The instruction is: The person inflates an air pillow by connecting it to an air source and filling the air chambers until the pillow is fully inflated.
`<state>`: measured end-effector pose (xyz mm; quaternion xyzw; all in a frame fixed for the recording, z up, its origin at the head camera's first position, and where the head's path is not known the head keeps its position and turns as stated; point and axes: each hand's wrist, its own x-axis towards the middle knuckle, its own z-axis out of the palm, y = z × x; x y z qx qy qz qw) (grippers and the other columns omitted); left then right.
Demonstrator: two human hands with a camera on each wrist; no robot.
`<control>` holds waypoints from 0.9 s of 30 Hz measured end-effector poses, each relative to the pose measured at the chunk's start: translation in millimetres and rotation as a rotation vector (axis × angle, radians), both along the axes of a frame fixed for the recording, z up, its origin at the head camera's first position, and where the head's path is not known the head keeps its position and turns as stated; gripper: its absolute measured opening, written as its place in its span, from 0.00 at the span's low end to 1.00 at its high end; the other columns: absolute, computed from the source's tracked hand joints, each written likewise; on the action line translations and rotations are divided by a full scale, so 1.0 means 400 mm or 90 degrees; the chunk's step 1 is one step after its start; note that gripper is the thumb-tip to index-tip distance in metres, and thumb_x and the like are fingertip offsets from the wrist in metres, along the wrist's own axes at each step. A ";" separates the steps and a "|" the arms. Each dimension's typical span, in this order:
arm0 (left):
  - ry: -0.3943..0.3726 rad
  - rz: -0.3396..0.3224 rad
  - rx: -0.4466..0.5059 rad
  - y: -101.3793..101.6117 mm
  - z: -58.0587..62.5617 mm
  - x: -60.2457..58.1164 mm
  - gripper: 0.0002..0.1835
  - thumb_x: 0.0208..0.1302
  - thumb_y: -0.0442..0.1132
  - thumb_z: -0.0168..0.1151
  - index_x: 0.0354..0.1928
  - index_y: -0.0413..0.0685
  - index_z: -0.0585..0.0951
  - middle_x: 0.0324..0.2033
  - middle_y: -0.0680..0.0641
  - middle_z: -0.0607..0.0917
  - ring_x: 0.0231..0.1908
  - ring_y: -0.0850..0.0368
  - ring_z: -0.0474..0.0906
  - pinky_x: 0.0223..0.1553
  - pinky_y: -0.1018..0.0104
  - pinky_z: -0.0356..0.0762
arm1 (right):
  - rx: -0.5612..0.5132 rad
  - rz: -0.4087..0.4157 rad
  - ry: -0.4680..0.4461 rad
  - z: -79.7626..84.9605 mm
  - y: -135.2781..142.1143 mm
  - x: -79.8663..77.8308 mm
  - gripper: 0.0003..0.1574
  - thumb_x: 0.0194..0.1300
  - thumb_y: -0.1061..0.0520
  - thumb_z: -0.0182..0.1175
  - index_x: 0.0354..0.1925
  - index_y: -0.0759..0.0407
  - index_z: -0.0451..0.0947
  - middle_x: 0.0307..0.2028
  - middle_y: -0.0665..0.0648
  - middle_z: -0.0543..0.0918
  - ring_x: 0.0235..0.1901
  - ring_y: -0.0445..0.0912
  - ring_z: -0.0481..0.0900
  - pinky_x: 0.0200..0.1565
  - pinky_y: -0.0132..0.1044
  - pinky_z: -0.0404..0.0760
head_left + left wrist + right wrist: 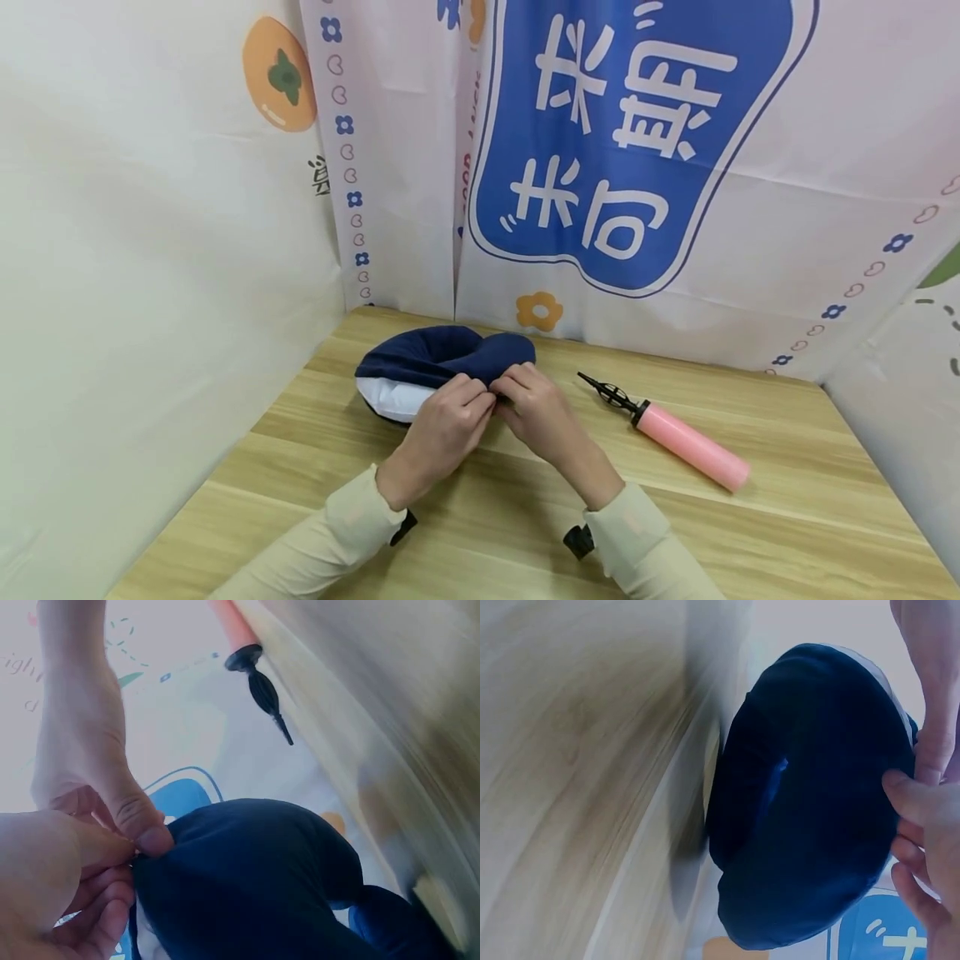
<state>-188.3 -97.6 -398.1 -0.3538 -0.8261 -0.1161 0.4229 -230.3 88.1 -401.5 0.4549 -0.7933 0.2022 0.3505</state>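
Note:
A navy U-shaped neck pillow is held near the back of the table, its cover parted along the outer edge. White inner lining shows through that gap on the left side. My left hand pinches the cover's near edge. Right beside it, my right hand grips the same edge, thumb on the navy fabric in the left wrist view. The two hands meet at the seam, and their fingers hide what lies between them. In the right wrist view the cover's rounded navy side faces the camera.
A hand pump with a pink barrel and black nozzle lies on the wooden table, right of the hands. Behind stands a printed white cloth, and a pale wall rises on the left.

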 end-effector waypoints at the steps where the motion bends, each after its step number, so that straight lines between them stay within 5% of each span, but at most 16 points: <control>1: -0.003 0.002 0.003 -0.001 -0.002 0.001 0.05 0.60 0.30 0.76 0.36 0.41 0.88 0.32 0.49 0.85 0.34 0.55 0.78 0.38 0.67 0.80 | 0.006 -0.003 0.005 -0.001 -0.003 -0.001 0.13 0.57 0.61 0.80 0.39 0.59 0.87 0.37 0.53 0.86 0.38 0.48 0.80 0.44 0.38 0.83; 19: -0.063 0.088 0.080 -0.011 -0.017 0.049 0.11 0.59 0.28 0.74 0.26 0.44 0.79 0.24 0.49 0.76 0.27 0.54 0.73 0.30 0.65 0.75 | 0.016 -0.053 0.024 0.000 -0.043 0.031 0.11 0.57 0.63 0.79 0.34 0.57 0.85 0.33 0.52 0.84 0.34 0.47 0.79 0.40 0.38 0.81; 27: -0.128 0.054 0.165 -0.011 -0.038 0.053 0.14 0.59 0.26 0.74 0.27 0.46 0.77 0.25 0.52 0.77 0.27 0.59 0.72 0.30 0.68 0.73 | 0.004 -0.055 0.021 -0.008 -0.032 0.032 0.12 0.55 0.62 0.81 0.34 0.58 0.85 0.33 0.52 0.84 0.34 0.47 0.78 0.39 0.38 0.81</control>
